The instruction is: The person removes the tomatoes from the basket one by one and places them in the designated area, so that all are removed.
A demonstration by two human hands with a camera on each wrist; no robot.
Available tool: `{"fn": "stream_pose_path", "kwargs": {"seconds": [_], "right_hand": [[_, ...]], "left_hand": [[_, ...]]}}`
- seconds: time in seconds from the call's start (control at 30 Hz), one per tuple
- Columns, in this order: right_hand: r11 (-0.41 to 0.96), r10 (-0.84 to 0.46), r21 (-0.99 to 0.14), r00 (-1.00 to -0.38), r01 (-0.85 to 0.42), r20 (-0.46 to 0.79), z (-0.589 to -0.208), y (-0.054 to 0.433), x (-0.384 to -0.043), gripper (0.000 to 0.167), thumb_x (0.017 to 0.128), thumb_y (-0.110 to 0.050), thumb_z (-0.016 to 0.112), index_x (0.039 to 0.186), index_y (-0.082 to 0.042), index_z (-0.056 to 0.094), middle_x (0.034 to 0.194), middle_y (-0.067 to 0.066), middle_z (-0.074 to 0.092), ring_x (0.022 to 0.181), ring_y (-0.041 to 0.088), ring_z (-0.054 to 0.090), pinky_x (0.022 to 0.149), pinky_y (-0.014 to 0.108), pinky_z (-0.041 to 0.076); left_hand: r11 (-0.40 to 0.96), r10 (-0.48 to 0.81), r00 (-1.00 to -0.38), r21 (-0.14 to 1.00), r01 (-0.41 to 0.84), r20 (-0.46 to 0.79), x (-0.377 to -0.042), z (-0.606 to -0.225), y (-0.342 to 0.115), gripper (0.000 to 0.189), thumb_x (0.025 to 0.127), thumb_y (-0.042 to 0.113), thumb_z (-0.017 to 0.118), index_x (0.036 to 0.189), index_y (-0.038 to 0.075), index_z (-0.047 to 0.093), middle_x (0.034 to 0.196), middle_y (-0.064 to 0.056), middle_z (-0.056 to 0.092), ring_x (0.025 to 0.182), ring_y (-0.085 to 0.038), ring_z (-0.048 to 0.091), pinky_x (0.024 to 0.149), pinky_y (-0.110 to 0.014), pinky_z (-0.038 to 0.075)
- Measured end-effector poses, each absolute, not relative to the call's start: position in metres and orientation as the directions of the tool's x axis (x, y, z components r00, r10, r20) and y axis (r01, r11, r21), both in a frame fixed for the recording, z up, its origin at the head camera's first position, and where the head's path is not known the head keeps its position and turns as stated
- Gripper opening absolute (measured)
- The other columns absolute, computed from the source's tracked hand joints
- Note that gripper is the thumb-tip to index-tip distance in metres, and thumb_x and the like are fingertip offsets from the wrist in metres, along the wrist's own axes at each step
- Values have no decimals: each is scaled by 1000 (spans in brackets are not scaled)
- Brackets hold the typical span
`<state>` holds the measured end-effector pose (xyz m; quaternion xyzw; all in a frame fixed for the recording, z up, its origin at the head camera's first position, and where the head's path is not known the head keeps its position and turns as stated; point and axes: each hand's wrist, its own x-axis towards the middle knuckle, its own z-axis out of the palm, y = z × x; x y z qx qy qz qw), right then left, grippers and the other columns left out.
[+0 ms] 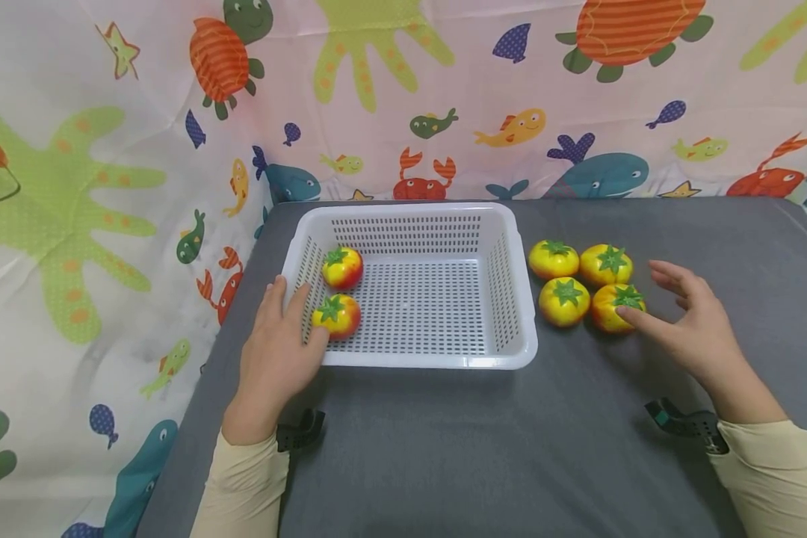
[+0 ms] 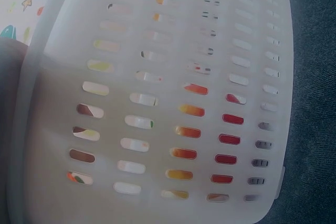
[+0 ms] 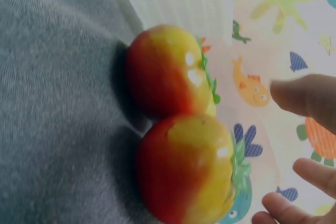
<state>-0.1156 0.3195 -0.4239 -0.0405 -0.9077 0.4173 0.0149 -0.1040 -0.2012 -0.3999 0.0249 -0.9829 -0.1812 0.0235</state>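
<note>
fruit [image 1: 608,311], red-yellow with green cap, sits near right in four-fruit cluster, right of white basket [image 1: 437,360]. right hand [image 1: 699,329] just right of it, thumb and fingers parted, holding nothing — thumb contact unclear. three neighbours [image 1: 564,302] crowd left and far sides; best to close gently round widest part from freer right side, without nudging others. left hand [image 1: 279,355] rests loose-fingered at basket's left rim — light steadying should suffice. two more fruits [image 1: 342,269] inside basket, left side. dark cloth [image 1: 471,448] beneath.
</note>
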Motion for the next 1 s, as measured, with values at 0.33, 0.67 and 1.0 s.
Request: {"fn": "stream_pose_path", "kwargs": {"seconds": [0.33, 0.67, 1.0], "right_hand": [[660, 41, -751, -996, -29, 74, -404, 299, -119, 79, 95, -34, 77, 161, -11, 40, 159, 24, 38, 143, 45, 37, 128, 45, 22], [671, -45, -738, -997, -74, 59, -384, 279, -127, 73, 96, -38, 75, 158, -13, 45, 155, 22, 42, 141, 42, 38, 119, 58, 32], [662, -127, -739, -991, -124, 53, -358, 254, -141, 70, 96, -39, 74, 157, -16, 47, 155, 20, 46, 142, 46, 40, 109, 77, 35]], "left_hand": [[930, -55, -998, 367, -37, 39, -105, -399, -203, 77, 93, 30, 59, 164, 10, 36, 175, -20, 14, 160, -44, 15, 113, -76, 33], [928, -48, -998, 371, -32, 33, -104, -399, -204, 78, 93, 30, 61, 163, 9, 37, 175, -21, 14, 160, -44, 15, 112, -76, 34], [925, -50, -998, 377, -37, 23, -105, -401, -205, 79, 92, 30, 61, 164, 10, 36, 175, -19, 12, 161, -43, 14, 113, -76, 33]]}}
